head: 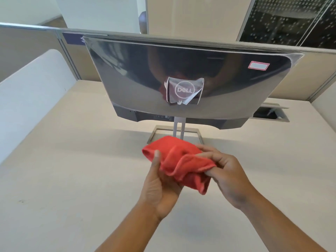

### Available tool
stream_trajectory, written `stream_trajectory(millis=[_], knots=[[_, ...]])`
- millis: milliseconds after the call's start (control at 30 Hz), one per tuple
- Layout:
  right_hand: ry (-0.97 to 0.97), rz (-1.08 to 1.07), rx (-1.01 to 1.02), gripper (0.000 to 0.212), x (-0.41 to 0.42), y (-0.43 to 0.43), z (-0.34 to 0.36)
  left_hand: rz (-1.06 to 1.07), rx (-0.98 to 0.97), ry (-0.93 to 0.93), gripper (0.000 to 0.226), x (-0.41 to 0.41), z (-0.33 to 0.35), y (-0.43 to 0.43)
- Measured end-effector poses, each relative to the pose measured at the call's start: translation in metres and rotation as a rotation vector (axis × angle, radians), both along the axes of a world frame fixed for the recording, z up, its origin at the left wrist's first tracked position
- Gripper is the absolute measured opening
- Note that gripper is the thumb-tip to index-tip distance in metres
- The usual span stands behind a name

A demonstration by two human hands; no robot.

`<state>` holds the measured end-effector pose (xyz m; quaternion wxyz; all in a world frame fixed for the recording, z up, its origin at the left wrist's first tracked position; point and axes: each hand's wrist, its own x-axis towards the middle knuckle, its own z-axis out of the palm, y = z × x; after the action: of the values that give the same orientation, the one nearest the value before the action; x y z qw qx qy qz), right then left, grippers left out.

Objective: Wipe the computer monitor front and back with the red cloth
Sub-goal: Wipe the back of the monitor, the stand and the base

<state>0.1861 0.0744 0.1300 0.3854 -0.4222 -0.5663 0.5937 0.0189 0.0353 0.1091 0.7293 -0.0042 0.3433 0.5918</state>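
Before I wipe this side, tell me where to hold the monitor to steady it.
Hold the monitor by its top edge with the left hand, coming from above. The panel sits tilted on one thin stand post, so pressure would likely rock it. The right hand keeps the cloth.

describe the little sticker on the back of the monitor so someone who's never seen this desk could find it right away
Start at the monitor standing on the pale desk, its glossy dark back facing the camera. Go to the upper right corner of that back panel, well away from the round logo at its centre. There sits the sticker: a small white rectangle with a red border, the only flat label on the panel.
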Motion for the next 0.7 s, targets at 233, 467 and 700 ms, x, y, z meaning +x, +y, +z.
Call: stream_trajectory(millis=[233, 467, 700], knots=[[-0.568, 0.166, 0.678, 0.026, 0.003, -0.007, 0.021, -0.113, 0.065, 0.132, 0.046, -0.01, 0.003, -0.001], [-1.053, 0.393, 0.912, 0.085, -0.033, -0.003, 0.022, -0.254, 0.052, 0.043, 0.044, -0.005, 0.012, -0.005], [-0.983, 0.467, 0.816, 0.069, -0.042, -0.012, -0.013, -0.178, 0.071, -0.032, 0.052, -0.019, -0.012, -0.009]])
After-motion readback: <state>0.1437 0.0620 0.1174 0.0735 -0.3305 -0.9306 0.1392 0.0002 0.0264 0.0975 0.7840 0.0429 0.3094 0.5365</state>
